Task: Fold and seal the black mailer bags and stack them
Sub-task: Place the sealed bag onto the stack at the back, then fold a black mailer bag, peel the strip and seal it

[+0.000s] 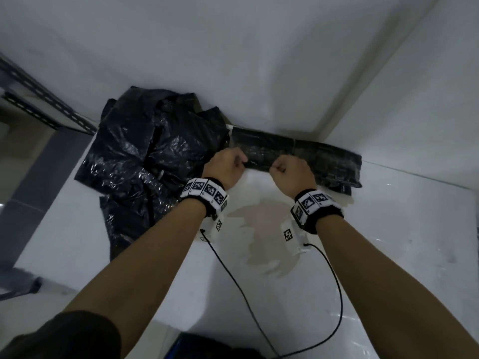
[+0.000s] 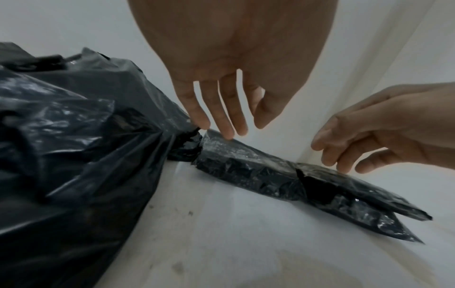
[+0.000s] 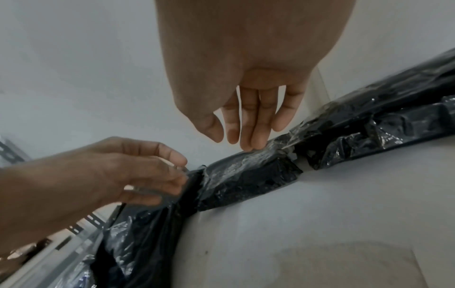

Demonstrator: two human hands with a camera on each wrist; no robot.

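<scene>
On a white worktop [image 1: 388, 242] set in a corner between two white walls, a loose heap of crumpled black mailer bags [image 1: 145, 161] lies to the left, and a row of folded bags [image 1: 298, 154] runs along the foot of the back wall toward the right. The folded bag [image 2: 246, 167] nearest the heap is flat and long, with a glossy strip along its top; past a dark gap beside it lie further folded bags [image 2: 364, 202], one upon another, ends slightly splayed. Both hands reach to the near folded bag. The left hand [image 1: 228, 167] is at its left end, where it meets the heap: in the left wrist view the fingers [image 2: 221, 118] hang down nearly straight and a little spread, the tips touching the top edge of the bag, thumb apart. In the right wrist view that same hand looks more gathered, thumb and forefinger close together at the bag's end, so whether its grip pinches the plastic cannot be told. The right hand [image 1: 293, 172] is further along the same bag; its fingers [image 3: 256, 120] point down, close side by side and straight, the tips pressing on the glossy top strip, thumb free to one side. Both wrists wear bands of black-and-white markers [image 1: 207, 193], with thin black cables [image 1: 259, 307] trailing back over the worktop. A perforated metal rack [image 1: 44, 102] stands at far left.
</scene>
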